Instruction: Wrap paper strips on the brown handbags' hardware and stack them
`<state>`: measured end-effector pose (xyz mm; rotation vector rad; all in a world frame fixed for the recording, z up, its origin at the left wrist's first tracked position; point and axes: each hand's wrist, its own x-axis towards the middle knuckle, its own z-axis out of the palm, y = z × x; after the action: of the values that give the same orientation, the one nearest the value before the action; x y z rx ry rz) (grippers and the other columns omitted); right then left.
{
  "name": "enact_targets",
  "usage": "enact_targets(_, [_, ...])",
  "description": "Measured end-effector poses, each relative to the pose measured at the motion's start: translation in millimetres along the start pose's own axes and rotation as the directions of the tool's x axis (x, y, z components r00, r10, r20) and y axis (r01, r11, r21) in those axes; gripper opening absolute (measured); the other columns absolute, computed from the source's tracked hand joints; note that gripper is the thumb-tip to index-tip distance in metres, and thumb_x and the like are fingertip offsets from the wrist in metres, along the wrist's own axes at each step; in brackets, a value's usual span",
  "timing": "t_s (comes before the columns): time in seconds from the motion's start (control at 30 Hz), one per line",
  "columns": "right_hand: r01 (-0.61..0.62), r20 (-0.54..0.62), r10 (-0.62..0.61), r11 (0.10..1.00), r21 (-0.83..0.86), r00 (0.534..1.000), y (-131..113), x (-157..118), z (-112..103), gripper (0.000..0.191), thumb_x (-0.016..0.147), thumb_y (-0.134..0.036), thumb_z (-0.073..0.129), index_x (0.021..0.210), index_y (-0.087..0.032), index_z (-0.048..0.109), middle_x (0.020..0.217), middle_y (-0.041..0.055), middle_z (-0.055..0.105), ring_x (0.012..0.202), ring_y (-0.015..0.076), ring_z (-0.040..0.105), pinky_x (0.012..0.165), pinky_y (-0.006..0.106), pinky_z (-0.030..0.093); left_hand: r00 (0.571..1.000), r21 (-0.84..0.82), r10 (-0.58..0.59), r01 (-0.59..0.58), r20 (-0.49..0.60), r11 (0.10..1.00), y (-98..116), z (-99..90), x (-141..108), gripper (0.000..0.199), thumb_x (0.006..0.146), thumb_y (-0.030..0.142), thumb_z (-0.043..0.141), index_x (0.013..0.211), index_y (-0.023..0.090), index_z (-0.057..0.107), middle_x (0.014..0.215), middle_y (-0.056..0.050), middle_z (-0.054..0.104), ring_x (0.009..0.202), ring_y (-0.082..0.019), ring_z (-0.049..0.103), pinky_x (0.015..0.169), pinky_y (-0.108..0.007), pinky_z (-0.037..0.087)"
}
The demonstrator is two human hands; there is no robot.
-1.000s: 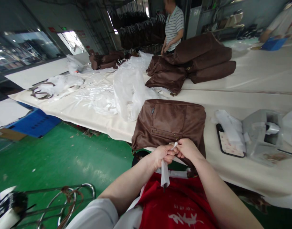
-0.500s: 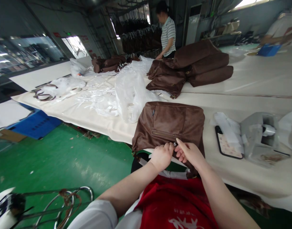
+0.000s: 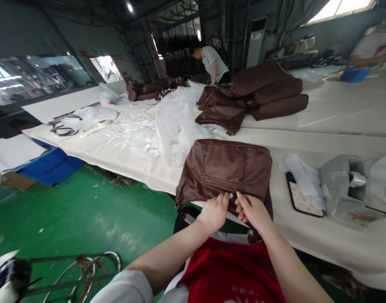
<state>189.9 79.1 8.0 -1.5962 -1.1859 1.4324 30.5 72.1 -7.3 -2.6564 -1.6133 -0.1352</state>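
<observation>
A brown leather bag [image 3: 226, 162] lies flat on the table edge in front of me, with a zipped pocket [image 3: 220, 182] across its front. My left hand [image 3: 213, 213] is closed at the bag's near side, below the pocket, its fingertips by a small white piece [image 3: 231, 195]. Close beside it, my right hand [image 3: 252, 212] pinches at the brass zipper pull [image 3: 236, 190] at the right end of the zip; the thumb and forefinger hide part of it. White wrapping covers part of the strap [image 3: 235, 237] hanging over my lap.
Clear plastic bags [image 3: 172, 130] lie left of the bag. Behind it are several stacked brown bags [image 3: 268, 90]. To the right are a phone [image 3: 302, 202] and a grey tape dispenser [image 3: 344, 189]. Across the table a person in a striped shirt [image 3: 214, 63] bends forward.
My right thumb has drawn down to the zipper pull, which now shows above the fingertips. Both hands stay close together. The person in stripes has bent down over the table.
</observation>
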Motion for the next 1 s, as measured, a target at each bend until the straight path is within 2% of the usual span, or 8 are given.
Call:
enact_targets(0.13, [0.007, 0.032, -0.003, 0.992, -0.125, 0.999, 1.4, 4.5, 2.6, 0.042, 0.085, -0.057, 0.049, 0.074, -0.018, 0.062, 0.058, 0.002, 0.062, 0.04, 0.0133, 0.057, 0.035, 0.022, 0.042, 1.0, -0.003, -0.001, 0.001, 0.004, 1.0, 2.4, -0.8, -0.7, 0.049, 0.086, 0.013, 0.043, 0.134, 0.008, 0.037, 0.104, -0.014, 0.062, 0.085, -0.024, 0.066, 0.069, -0.034, 0.053])
enact_targets(0.27, [0.09, 0.057, -0.09, 0.996, 0.015, 0.994, 15.3, 7.6, 12.6, 0.03, 0.08, -0.048, 0.058, 0.075, -0.019, 0.061, 0.058, -0.001, 0.062, 0.041, 0.011, 0.054, 0.037, 0.02, 0.04, 0.998, -0.143, -0.057, 0.061, 0.035, 0.988, 5.1, -4.1, 2.0, 0.037, 0.09, 0.016, 0.038, 0.127, 0.012, 0.042, 0.102, -0.013, 0.064, 0.088, -0.024, 0.066, 0.074, -0.034, 0.052])
enact_targets(0.43, [0.114, -0.003, -0.115, 0.98, 0.164, 0.993, 29.0, 5.4, 21.5, 0.028, 0.077, -0.047, 0.06, 0.07, -0.02, 0.059, 0.053, -0.0034, 0.058, 0.04, 0.0098, 0.049, 0.038, 0.021, 0.036, 0.93, -0.423, -0.349, 0.365, 0.118, 0.829, 9.9, -3.6, 6.8, 0.024, 0.096, 0.025, 0.029, 0.11, 0.015, 0.047, 0.082, -0.01, 0.068, 0.075, -0.025, 0.067, 0.066, -0.034, 0.048])
enact_targets(0.6, [0.078, 0.0, -0.08, 0.97, 0.232, 0.997, 31.2, 4.2, 19.0, 0.027, 0.073, -0.045, 0.064, 0.068, -0.019, 0.059, 0.05, -0.0037, 0.056, 0.04, 0.0093, 0.047, 0.038, 0.02, 0.034, 0.935, -0.611, -0.33, 0.336, 0.126, 0.717, 9.0, -5.2, 9.0, 0.016, 0.094, 0.022, 0.036, 0.096, 0.019, 0.051, 0.075, -0.006, 0.065, 0.07, -0.021, 0.063, 0.066, -0.031, 0.043])
enact_targets(0.7, [0.056, 0.008, -0.06, 0.966, 0.254, 0.998, 32.7, 5.5, 16.6, 0.027, 0.071, -0.045, 0.065, 0.069, -0.019, 0.059, 0.05, -0.0043, 0.055, 0.039, 0.009, 0.046, 0.038, 0.02, 0.033, 0.939, -0.762, -0.309, 0.308, 0.148, 0.57, 3.8, -8.9, 11.1, 0.012, 0.09, 0.019, 0.043, 0.085, 0.019, 0.055, 0.073, -0.001, 0.062, 0.067, -0.016, 0.057, 0.067, -0.028, 0.04])
enact_targets(0.8, [0.042, 0.032, -0.051, 0.968, 0.249, 0.998, 33.7, 6.5, 15.3, 0.027, 0.07, -0.045, 0.067, 0.07, -0.019, 0.06, 0.051, -0.005, 0.055, 0.039, 0.0086, 0.046, 0.038, 0.02, 0.033, 0.93, -0.888, -0.265, 0.335, 0.256, 0.316, -2.8, -11.4, 13.1, 0.014, 0.083, 0.015, 0.051, 0.07, 0.018, 0.056, 0.065, 0.002, 0.056, 0.063, -0.012, 0.048, 0.064, -0.024, 0.036])
enact_targets(0.87, [0.027, 0.057, -0.042, 0.97, 0.242, 0.997, 32.7, 6.8, 14.5, 0.028, 0.069, -0.046, 0.067, 0.072, -0.019, 0.062, 0.053, -0.0049, 0.056, 0.04, 0.0085, 0.048, 0.039, 0.02, 0.035, 0.914, -0.909, -0.228, 0.377, 0.335, 0.179, -6.1, -11.3, 13.6, 0.018, 0.083, 0.017, 0.051, 0.066, 0.017, 0.055, 0.06, 0.003, 0.052, 0.058, -0.01, 0.044, 0.058, -0.022, 0.033])
enact_targets(1.0, [-0.007, 0.096, -0.013, 0.979, 0.204, 0.995, 26.1, 8.1, 12.3, 0.034, 0.07, -0.052, 0.067, 0.075, -0.019, 0.065, 0.054, -0.0048, 0.055, 0.041, 0.0081, 0.049, 0.039, 0.019, 0.036, 0.873, -0.885, -0.157, 0.465, 0.462, -0.017, -6.4, -11.1, 14.1, 0.026, 0.09, 0.032, 0.042, 0.073, 0.016, 0.053, 0.052, 0.006, 0.042, 0.043, -0.007, 0.029, 0.045, -0.021, 0.021])
